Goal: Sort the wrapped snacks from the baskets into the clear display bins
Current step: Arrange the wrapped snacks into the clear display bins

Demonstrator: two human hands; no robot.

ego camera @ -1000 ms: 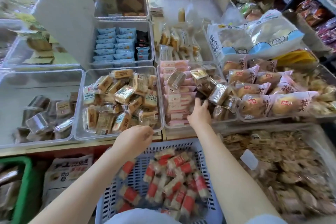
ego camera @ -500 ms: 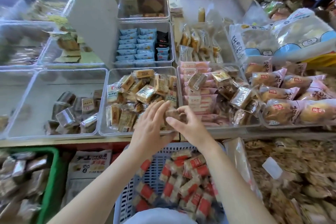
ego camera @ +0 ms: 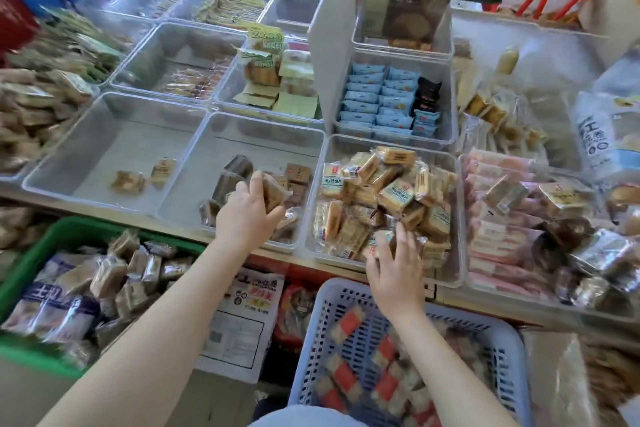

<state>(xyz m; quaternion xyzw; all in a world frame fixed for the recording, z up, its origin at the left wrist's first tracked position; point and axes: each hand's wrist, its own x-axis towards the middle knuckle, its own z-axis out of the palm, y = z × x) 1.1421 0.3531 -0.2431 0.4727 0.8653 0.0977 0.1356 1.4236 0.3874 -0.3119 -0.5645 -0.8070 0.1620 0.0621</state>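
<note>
My left hand (ego camera: 247,215) is closed around a brown wrapped snack (ego camera: 273,191) over the clear bin of dark brown snacks (ego camera: 207,163). My right hand (ego camera: 394,267) rests with fingers spread on the pile of tan wrapped cakes (ego camera: 388,194) at the front of the neighbouring clear bin (ego camera: 453,274); whether it grips one I cannot tell. Below it stands a blue-grey basket (ego camera: 498,350) of red-and-white wrapped snacks (ego camera: 349,326). A green basket (ego camera: 45,239) of brown and silver packs sits at the lower left.
A clear bin (ego camera: 86,156) with two small packs lies left of the brown-snack bin. Pink packs (ego camera: 498,218) fill the bin on the right, blue packs (ego camera: 377,104) the one behind. A white divider board (ego camera: 329,31) stands upright. A printed bag (ego camera: 242,319) lies between the baskets.
The hands met over the tan-cake bin half a second ago. My left hand has since moved left with a snack to the brown-snack bin; my right hand dropped onto the tan cakes. The view swung left.
</note>
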